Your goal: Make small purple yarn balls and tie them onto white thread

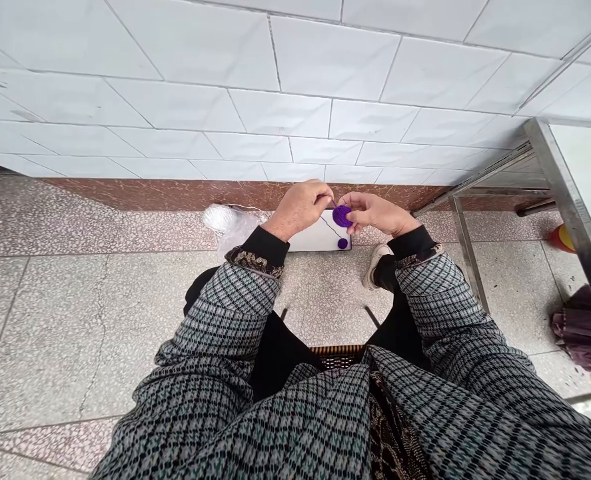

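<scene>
1. Your left hand (302, 205) pinches a short purple yarn strand (334, 203) — guide it taut, not tight.
2. Your right hand (372, 213) clasps the round purple yarn ball (342, 215) in its fingertips, above the flat white board (308, 238); turn it evenly.
3. Mind the thin dark thread (331, 228) near the small purple ball (342, 243) — it could snag.

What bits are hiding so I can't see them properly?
Head view:
Larger purple yarn ball: partly covered by the right hand.
White board: left hand and cuff hide one end.
Woven seat: checked coat covers most.
Metal-framed table: cut off by right edge.
</scene>
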`<state>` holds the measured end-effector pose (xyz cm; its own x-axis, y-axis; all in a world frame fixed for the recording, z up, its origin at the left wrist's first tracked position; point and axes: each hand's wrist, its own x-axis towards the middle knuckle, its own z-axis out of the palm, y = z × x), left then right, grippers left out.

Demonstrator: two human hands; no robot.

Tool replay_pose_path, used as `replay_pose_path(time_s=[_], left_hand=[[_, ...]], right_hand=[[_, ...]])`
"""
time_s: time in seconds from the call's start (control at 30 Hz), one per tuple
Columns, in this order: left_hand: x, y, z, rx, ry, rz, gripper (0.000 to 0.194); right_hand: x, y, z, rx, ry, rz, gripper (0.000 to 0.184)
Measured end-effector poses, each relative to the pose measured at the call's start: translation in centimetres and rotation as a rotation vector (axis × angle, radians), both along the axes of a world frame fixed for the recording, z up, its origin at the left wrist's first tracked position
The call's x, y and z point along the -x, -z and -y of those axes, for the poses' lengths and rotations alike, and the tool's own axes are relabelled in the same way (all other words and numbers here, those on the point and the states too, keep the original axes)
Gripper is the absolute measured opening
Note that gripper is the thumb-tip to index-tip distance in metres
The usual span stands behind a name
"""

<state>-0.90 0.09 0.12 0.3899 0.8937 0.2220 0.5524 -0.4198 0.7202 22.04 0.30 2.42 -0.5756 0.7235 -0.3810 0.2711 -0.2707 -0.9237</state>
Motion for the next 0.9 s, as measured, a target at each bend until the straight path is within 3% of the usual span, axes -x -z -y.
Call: replay_pose_path(time_s=[0.13,0.3,0.47,0.53,0.67,0.9], left_hand=[[-0.5,0.4,-0.2,0.069,-0.034,0.026,0.019],[-1.7,0.8,0.4,0.195,0.039,0.041,0.022],[-2.2,0.6,1.1,0.195,0.273,-0.009,0.021],[-1.9,0.4,1.1,0.154,0.283,-0.014,0.021],[-1.0,-0.1,0.7,0.06,0.136,0.03,0.02],[-0.2,-0.1,0.0,0.045,-0.02,0.058,0.017]], right_hand=[[-0.3,-0.1,0.1,-0.043,-0.011,-0.194,0.03],[-0.1,0.3,-0.3,-0.09,0.164,-0.328,0.043],[0.3,1.7,-1.3,-0.222,0.415,-0.165,0.034],[0.4,2.1,-1.5,-0.262,0.456,-0.014,0.03],[0.4,1.7,-1.0,-0.188,0.278,0.133,0.028],[-0.1,0.0,0.0,-0.041,0.017,-0.027,0.026]])
